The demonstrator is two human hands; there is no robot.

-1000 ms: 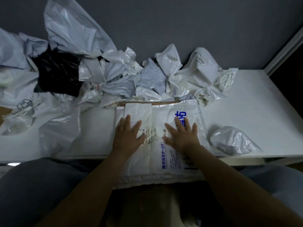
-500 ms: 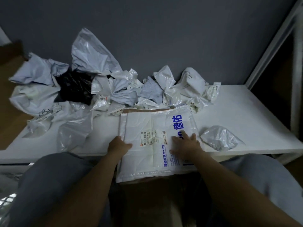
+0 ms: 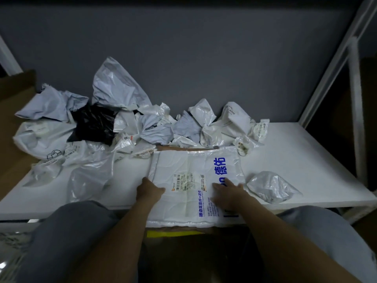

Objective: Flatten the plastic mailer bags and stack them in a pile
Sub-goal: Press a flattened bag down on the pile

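Here, left grip [image 3: 150, 190] pinching white mailer [image 3: 183, 166] edge, right grip [image 3: 228, 194] spread flat, pressing it.

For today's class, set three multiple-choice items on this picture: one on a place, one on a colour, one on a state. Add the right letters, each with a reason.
1. Where does the lone crumpled bag lie?
A. On the table, to the right of the flat mailer
B. On top of the flat mailer
C. On the floor

2. What colour is the large print on the flat mailer?
A. Red
B. Blue
C. Green

3. How does the right hand lie?
A. Curled in a fist above the table
B. Pinching a crumpled bag
C. Fingers straight, flat on the flat mailer

Answers:
1 A: it sits on the white tabletop beside the mailer's right edge.
2 B: the big characters are blue.
3 C: its straight fingers press the mailer's right part.
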